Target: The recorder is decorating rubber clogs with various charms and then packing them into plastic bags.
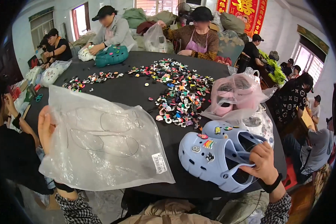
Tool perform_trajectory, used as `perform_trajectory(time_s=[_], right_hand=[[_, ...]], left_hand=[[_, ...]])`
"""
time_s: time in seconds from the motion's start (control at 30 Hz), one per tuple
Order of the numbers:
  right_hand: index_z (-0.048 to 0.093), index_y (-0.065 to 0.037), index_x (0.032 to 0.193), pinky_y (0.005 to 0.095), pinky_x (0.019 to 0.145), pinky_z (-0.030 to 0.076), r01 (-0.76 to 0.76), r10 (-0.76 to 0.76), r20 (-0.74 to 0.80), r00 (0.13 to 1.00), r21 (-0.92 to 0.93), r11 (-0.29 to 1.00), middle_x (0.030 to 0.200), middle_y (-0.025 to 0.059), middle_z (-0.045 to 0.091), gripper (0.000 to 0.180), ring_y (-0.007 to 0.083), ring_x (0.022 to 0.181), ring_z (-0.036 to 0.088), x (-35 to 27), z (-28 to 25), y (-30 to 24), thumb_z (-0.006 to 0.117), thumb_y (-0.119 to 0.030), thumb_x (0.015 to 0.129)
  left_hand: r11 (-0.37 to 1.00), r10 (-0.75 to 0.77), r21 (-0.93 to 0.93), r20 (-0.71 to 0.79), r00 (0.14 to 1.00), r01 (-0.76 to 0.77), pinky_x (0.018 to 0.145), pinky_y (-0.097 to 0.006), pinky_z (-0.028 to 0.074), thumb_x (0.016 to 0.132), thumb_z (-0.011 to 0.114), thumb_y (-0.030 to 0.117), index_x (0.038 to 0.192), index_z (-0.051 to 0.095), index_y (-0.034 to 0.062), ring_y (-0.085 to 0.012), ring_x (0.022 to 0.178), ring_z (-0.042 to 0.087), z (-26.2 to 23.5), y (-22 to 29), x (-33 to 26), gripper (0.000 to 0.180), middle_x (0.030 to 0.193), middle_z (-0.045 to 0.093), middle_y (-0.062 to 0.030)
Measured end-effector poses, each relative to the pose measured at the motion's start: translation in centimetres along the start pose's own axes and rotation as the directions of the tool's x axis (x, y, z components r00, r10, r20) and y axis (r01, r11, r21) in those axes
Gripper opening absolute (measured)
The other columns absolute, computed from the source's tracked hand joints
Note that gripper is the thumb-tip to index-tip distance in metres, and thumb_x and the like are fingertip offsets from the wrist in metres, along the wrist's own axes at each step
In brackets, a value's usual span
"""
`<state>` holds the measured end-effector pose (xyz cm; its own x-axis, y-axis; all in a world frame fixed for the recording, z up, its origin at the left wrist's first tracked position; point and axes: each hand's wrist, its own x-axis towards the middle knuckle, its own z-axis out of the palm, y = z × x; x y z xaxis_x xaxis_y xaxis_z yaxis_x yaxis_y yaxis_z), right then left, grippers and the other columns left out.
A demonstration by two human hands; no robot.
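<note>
My left hand grips the left edge of a large translucent plastic bag, which hangs spread out above the table's near side. Shoe outlines and a barcode label are printed on the bag, and it looks flat; most of my left fingers are behind it. At the right, my right hand is closed on the heel straps of a pair of light blue clogs. Several colourful charms are fixed in the holes of the clogs, whose toes point left.
A heap of small colourful shoe charms spreads over the dark round table. Bagged pink clogs lie beyond the blue pair. Across the table, one person handles white clogs beside a green clog; another holds a plastic bag.
</note>
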<state>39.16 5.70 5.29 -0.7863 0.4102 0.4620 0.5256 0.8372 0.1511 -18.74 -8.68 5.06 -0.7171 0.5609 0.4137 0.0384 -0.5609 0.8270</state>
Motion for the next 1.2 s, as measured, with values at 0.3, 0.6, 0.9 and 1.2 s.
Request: perform_trajectory(time_s=[0.3,0.6,0.9,1.2], right_hand=[[0.048,-0.009,0.065,0.0410,0.061,0.035,-0.333,0.322,-0.144,0.936,-0.061,0.941,0.070,0.0069,0.047,0.047,0.0278,0.064,0.048,3.0,-0.1,-6.6,0.085,-0.039,0.069],[0.058,0.000,0.121,0.0399,0.064,0.053,-0.002,-0.010,0.080,0.997,0.147,0.989,0.094,0.0127,0.061,0.059,0.0301,0.079,0.064,11.6,-2.9,-6.9,0.073,-0.044,0.084],[0.049,0.004,0.136,0.0435,0.102,0.044,0.737,-0.421,-0.613,0.668,0.624,0.262,0.131,0.0245,0.055,0.082,0.0373,0.122,0.054,31.1,2.2,-10.0,0.087,-0.028,0.070],[0.070,0.000,0.090,0.0395,0.061,0.051,0.376,0.226,-0.731,0.644,0.559,0.739,0.076,0.0193,0.067,0.023,0.0309,0.064,0.064,30.4,-1.0,-1.7,0.078,-0.019,0.079]], left_hand=[[0.920,0.311,0.263,-0.036,0.950,-0.291,0.097,-0.032,0.050,0.104,0.051,0.024,0.142,0.045,0.0013,-0.0213,0.111,0.063,2.0,3.1,-1.6,0.044,0.125,0.063,-0.0134],[0.984,0.044,-0.125,-0.535,0.844,-0.130,0.114,-0.049,0.037,0.103,0.050,0.026,0.144,0.046,-0.0051,-0.0364,0.134,0.048,7.1,8.4,-4.0,0.052,0.147,0.047,-0.0278],[0.900,0.034,-0.427,0.274,0.961,0.090,0.116,-0.051,0.034,0.101,0.053,0.035,0.151,0.033,0.0003,-0.0341,0.140,0.040,7.7,6.2,-1.7,0.064,0.155,0.034,-0.0243],[0.870,0.126,-0.436,0.647,0.752,0.229,0.119,-0.052,0.031,0.099,0.056,0.044,0.158,0.019,0.0057,-0.0319,0.146,0.033,7.6,4.2,-0.4,0.079,0.163,0.021,-0.0209]])
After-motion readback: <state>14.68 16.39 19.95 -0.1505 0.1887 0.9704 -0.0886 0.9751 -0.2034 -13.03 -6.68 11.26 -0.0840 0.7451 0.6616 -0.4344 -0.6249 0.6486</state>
